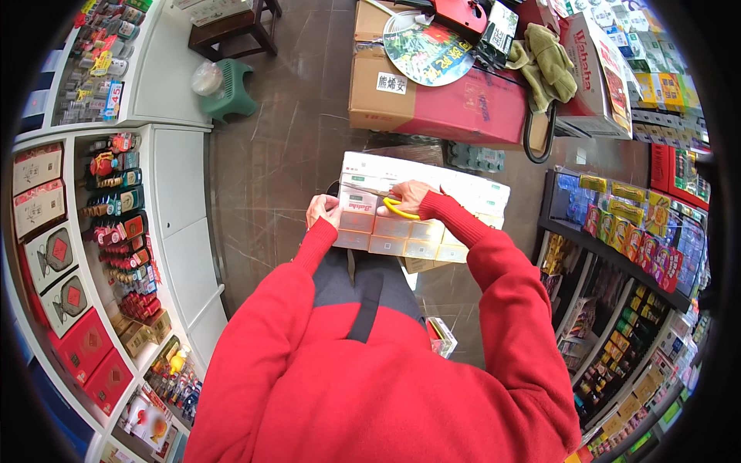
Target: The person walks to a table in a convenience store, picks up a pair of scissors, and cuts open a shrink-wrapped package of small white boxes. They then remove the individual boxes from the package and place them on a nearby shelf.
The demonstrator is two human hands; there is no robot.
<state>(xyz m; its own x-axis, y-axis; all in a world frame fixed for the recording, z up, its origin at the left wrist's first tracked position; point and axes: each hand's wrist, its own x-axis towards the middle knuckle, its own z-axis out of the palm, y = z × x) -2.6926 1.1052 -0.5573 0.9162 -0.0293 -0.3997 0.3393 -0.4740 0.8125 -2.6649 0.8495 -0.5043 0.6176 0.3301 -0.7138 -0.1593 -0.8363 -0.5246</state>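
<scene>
In front of my lap lies a block of white cartons (425,173), stacked in rows under what looks like glossy clear wrap. My right hand (412,197) holds scissors (399,208) with yellow handles, and their metal blades point left over the block's upper left part. At the block's left edge is my left hand (324,209), its thumb and fingers bent together at the wrap; whether it pinches the wrap cannot be made out. Red printing shows on the carton side between my hands.
Beyond the block stands a large cardboard box (434,107) with a round fan (428,52) on top. A green plastic stool (228,89) stands on the floor at upper left. Shelves (142,231) of bottles line the left; a dark display rack (619,249) stands right.
</scene>
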